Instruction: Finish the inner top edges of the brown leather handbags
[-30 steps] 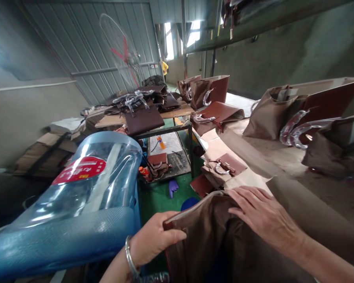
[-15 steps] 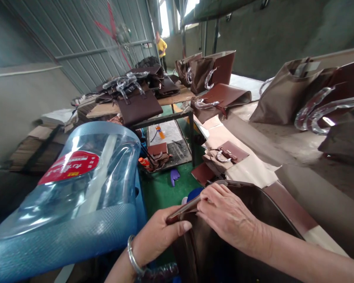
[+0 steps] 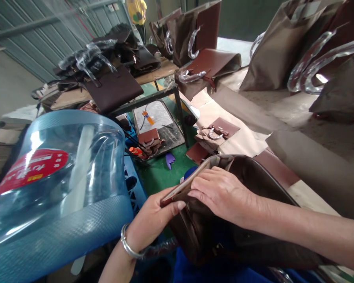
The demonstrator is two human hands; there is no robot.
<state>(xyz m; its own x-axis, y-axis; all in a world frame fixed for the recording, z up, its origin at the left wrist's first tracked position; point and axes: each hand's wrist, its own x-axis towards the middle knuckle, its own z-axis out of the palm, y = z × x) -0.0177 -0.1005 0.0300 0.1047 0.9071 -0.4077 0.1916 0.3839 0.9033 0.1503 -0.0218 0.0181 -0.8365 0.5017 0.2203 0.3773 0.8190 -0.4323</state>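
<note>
A dark brown handbag (image 3: 262, 181) rests in front of me, its mouth facing up. My left hand (image 3: 153, 216), a silver bangle on its wrist, clamps the near-left corner of the rim between thumb and fingers. Farther along that same edge, my right hand (image 3: 224, 194) reaches over the opening with curled fingers pressed on the lining just below the rim. Those fingertips are partly hidden against the fabric. Below the left wrist, a plastic-wrapped handle (image 3: 162, 248) shows.
A big blue water bottle (image 3: 56, 165) lies at left beside a blue crate (image 3: 132, 188). Dark bags (image 3: 115, 86) are piled on a table behind it. Brown bags with wrapped handles (image 3: 271, 59) stand on the right-hand table. A purple glove (image 3: 170, 160) lies on the green floor.
My view has tipped downward and shifted right. The bag's rim edge now folds outward, showing a pale strip and more lining. Both hands keep their places on it.
</note>
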